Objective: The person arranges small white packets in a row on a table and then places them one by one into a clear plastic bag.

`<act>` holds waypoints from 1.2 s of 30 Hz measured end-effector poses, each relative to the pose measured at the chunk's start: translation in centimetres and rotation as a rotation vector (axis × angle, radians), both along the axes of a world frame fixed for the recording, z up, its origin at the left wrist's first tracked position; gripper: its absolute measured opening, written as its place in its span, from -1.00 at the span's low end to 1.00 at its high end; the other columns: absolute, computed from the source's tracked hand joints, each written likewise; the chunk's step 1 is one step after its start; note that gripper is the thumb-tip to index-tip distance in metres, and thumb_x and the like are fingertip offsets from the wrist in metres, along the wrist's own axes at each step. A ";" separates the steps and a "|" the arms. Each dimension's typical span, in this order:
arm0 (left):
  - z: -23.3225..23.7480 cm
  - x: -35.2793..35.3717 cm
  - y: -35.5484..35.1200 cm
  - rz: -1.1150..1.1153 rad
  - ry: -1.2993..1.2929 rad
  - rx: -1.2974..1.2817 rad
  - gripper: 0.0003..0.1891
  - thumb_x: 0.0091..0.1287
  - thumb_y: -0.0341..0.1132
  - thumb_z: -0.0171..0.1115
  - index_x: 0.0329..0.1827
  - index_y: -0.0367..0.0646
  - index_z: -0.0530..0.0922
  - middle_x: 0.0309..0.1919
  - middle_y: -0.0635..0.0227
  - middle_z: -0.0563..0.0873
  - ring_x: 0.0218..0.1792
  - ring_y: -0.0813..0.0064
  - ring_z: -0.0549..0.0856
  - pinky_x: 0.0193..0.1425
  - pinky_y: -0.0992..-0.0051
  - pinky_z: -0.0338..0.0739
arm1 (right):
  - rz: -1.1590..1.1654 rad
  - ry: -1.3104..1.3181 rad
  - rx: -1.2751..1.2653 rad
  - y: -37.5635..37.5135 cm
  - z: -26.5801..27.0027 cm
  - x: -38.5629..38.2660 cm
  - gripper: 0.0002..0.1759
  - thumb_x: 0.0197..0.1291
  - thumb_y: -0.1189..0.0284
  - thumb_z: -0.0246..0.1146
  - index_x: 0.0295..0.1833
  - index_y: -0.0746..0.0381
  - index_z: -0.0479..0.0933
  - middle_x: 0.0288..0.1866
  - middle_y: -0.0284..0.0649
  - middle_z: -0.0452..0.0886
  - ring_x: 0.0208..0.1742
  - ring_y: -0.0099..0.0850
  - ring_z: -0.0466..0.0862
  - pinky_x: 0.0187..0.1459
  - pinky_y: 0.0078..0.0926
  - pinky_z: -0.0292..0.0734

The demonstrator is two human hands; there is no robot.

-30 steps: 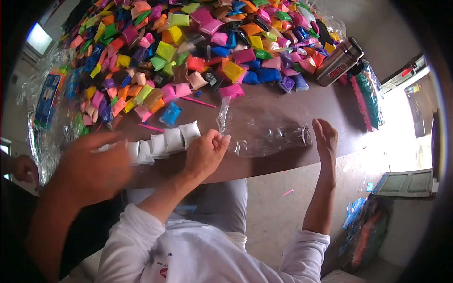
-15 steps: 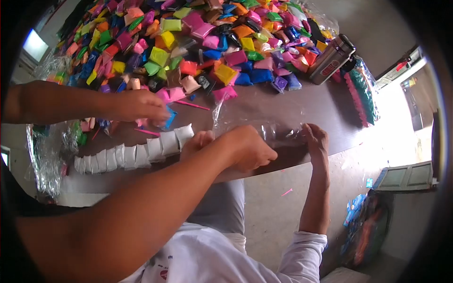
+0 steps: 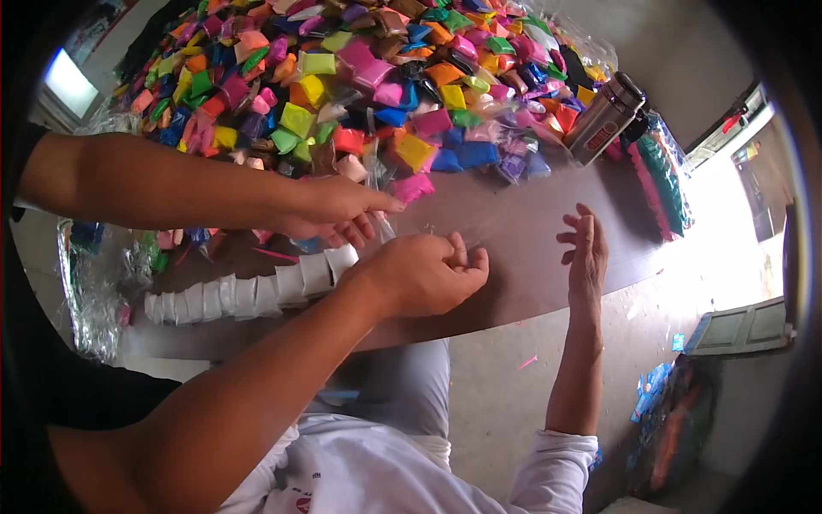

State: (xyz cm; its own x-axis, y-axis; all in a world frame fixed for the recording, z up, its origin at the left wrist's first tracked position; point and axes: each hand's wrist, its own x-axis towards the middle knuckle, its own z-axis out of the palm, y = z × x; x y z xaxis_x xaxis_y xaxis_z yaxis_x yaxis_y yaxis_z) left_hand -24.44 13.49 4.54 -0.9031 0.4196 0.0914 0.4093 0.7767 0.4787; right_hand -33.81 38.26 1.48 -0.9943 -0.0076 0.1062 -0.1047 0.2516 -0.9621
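Clear plastic bag (image 3: pixel 381 176) lies across the middle of the brown table (image 3: pixel 522 257). Its crinkled end rises against the near edge of the packet heap, and the rest is so transparent that its outline is hard to follow.

The person's left hand (image 3: pixel 334 210) comes in from 9 o'clock. Its thumb and fingers are closed in a pinch on the bag's edge. The right hand (image 3: pixel 428 274) comes up from 7 o'clock and sits just below the left, with its fingers curled inward over the palm. Whether any film is caught in that curl cannot be told.

At 3 o'clock of the right hand, a co-worker's hand (image 3: pixel 586 253) stands open on its edge with the fingers spread. Its white sleeve (image 3: pixel 556 463) is down at 5 o'clock.

A row of white packets (image 3: pixel 248 295) runs from under the left hand toward 8 o'clock, each packet leaning on the next. A thin pink stick (image 3: pixel 276 254) lies just above that row.

The heap of coloured packets (image 3: pixel 368 77) fills the table from 10 to 1 o'clock. At its 2 o'clock edge a steel flask (image 3: pixel 604 107) lies tilted against the packets. Crumpled clear wrapping (image 3: pixel 86 291) sits at the table's 9 o'clock end.
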 end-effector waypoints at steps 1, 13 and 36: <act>-0.1 -0.1 0.0 0.083 -0.117 0.120 -0.73 0.26 -0.24 0.07 0.01 0.00 0.50 -0.37 0.28 0.68 -0.41 0.19 0.69 -0.32 0.24 0.57 | -0.029 0.054 -0.059 -0.4 0.5 -0.1 -0.29 0.35 -0.09 -0.02 0.27 0.33 0.34 -0.01 -0.16 0.57 -0.24 -0.51 0.57 -0.31 -0.61 0.43; -0.9 -1.8 -3.1 0.135 -0.194 -0.282 -0.83 0.23 -0.25 0.14 -0.25 -0.15 0.54 -0.29 0.29 0.65 -0.16 0.36 0.66 -0.21 0.29 0.58 | 0.114 -0.047 -0.003 -3.2 4.3 0.0 -0.33 0.25 -0.08 0.12 0.14 0.33 0.48 -0.13 -0.20 0.62 -0.25 -0.54 0.57 -0.44 -0.65 0.33; -7.7 9.1 -3.4 0.826 -0.494 1.322 -0.59 0.39 0.08 0.06 -0.23 -0.15 0.47 -0.63 0.52 0.43 -0.73 0.80 0.33 -0.75 0.75 0.07 | -0.088 -0.006 0.353 -10.6 -3.8 0.2 -0.52 -0.03 0.12 0.31 -0.10 0.26 0.54 -0.32 -0.06 0.62 -0.18 -0.12 0.64 -0.10 -0.24 0.49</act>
State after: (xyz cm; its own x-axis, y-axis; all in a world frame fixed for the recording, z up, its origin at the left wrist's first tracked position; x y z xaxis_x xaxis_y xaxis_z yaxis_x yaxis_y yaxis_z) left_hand -15.38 10.04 -3.14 -0.8787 -0.2952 -0.3752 -0.2710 -0.3384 0.9011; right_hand -33.65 27.68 -2.36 -0.9934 0.0426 0.1069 -0.0629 0.5766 -0.8146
